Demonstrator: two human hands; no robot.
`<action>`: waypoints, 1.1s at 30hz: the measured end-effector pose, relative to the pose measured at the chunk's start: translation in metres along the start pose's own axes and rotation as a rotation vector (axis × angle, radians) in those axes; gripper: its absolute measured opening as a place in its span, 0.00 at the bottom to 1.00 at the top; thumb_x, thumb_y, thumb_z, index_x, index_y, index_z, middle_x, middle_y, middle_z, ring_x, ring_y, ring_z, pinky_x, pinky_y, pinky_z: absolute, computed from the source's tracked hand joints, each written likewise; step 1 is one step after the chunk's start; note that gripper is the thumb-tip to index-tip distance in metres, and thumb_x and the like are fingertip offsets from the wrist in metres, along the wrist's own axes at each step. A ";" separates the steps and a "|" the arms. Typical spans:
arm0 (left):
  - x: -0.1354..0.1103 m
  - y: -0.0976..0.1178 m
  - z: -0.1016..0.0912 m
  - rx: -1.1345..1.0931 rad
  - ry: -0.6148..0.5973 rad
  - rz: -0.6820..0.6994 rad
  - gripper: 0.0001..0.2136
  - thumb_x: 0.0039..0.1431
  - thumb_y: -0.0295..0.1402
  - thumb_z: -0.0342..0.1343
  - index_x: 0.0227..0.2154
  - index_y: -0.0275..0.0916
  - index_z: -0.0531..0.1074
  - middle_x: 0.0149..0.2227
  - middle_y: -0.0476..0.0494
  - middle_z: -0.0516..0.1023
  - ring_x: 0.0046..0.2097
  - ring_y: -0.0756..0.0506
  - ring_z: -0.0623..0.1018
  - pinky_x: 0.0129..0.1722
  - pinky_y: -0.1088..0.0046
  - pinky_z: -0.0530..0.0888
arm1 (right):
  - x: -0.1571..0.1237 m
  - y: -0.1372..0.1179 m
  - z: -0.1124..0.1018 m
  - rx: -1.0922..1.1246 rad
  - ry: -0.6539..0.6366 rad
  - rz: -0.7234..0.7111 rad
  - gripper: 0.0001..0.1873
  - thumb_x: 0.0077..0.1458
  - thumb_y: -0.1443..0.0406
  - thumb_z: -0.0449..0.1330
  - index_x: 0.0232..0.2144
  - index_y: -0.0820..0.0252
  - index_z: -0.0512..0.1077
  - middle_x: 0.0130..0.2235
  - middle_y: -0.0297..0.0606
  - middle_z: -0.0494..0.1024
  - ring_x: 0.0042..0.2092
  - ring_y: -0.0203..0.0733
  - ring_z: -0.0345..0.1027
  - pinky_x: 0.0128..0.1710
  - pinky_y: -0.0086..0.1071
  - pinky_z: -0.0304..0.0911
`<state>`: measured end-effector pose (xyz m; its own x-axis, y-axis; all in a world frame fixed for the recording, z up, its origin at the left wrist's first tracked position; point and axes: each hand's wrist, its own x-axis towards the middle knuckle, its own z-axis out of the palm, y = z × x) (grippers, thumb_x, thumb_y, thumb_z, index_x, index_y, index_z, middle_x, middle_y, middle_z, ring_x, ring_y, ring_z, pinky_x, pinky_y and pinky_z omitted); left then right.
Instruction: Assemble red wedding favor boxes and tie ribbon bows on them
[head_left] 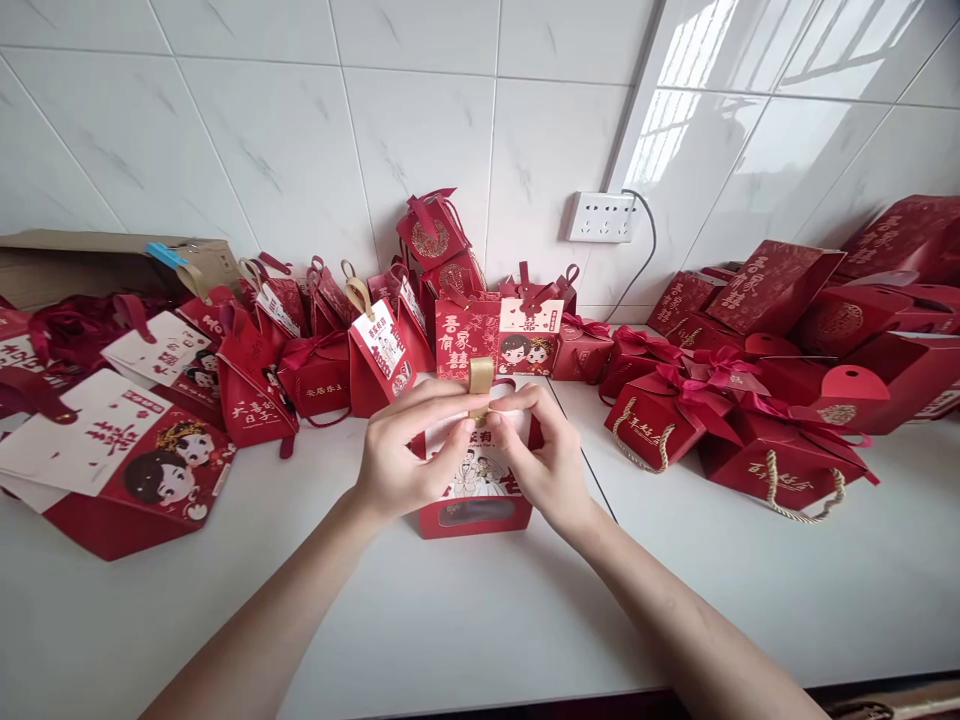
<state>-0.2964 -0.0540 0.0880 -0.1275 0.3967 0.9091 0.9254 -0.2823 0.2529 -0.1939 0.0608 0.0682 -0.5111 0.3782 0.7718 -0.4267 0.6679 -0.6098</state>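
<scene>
A small red and white gift box [475, 492] with a cartoon couple and a dark window stands upright at the middle of the white counter [465, 620]. A gold ribbon loop [480, 377] sticks up from its top. My left hand [405, 455] and my right hand [544, 455] both pinch the top of this box at the base of the ribbon, fingers curled in from either side. Their fingers hide the box's upper edge.
Many red gift boxes crowd the back: flat cartoon-couple boxes [127, 470] at left, upright ones [499, 338] behind, ribbon-tied boxes with rope handles [780, 450] at right. A cardboard carton [90, 262] lies far left. A wall socket [600, 217] with a cable sits on the tiles.
</scene>
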 end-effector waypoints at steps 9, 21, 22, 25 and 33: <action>-0.001 0.001 0.003 -0.038 0.020 -0.082 0.09 0.54 0.22 0.56 0.37 0.38 0.77 0.35 0.47 0.80 0.36 0.50 0.77 0.36 0.76 0.76 | -0.001 0.001 -0.001 0.010 -0.013 -0.001 0.02 0.58 0.68 0.56 0.33 0.57 0.66 0.30 0.31 0.71 0.31 0.34 0.65 0.29 0.28 0.59; 0.000 0.003 0.004 -0.012 0.027 -0.091 0.10 0.56 0.22 0.54 0.37 0.38 0.77 0.35 0.47 0.81 0.36 0.50 0.78 0.36 0.75 0.76 | 0.000 -0.001 0.001 0.013 0.001 0.018 0.03 0.58 0.67 0.56 0.31 0.57 0.66 0.29 0.31 0.72 0.30 0.34 0.65 0.30 0.29 0.60; 0.000 0.003 0.004 -0.018 0.028 -0.094 0.10 0.56 0.22 0.54 0.37 0.38 0.77 0.35 0.46 0.80 0.36 0.50 0.78 0.36 0.75 0.76 | 0.000 -0.001 0.001 0.014 0.002 0.020 0.03 0.58 0.67 0.56 0.31 0.57 0.66 0.29 0.31 0.72 0.29 0.34 0.64 0.29 0.29 0.60; 0.000 0.003 0.004 -0.020 0.024 -0.073 0.10 0.56 0.22 0.54 0.38 0.38 0.77 0.34 0.47 0.80 0.35 0.50 0.77 0.35 0.76 0.76 | 0.000 -0.002 0.002 0.001 0.016 0.024 0.03 0.58 0.67 0.56 0.30 0.57 0.67 0.29 0.30 0.71 0.29 0.33 0.64 0.29 0.28 0.59; -0.004 0.007 0.011 0.036 0.138 -0.040 0.11 0.53 0.21 0.57 0.37 0.40 0.77 0.32 0.49 0.79 0.32 0.52 0.77 0.31 0.79 0.75 | -0.002 -0.006 0.003 -0.048 0.073 0.050 0.06 0.55 0.68 0.58 0.27 0.57 0.64 0.26 0.28 0.69 0.25 0.31 0.61 0.24 0.26 0.56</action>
<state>-0.2856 -0.0478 0.0824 -0.2104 0.2820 0.9361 0.9305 -0.2358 0.2802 -0.1919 0.0541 0.0697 -0.4741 0.4564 0.7529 -0.3648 0.6764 -0.6398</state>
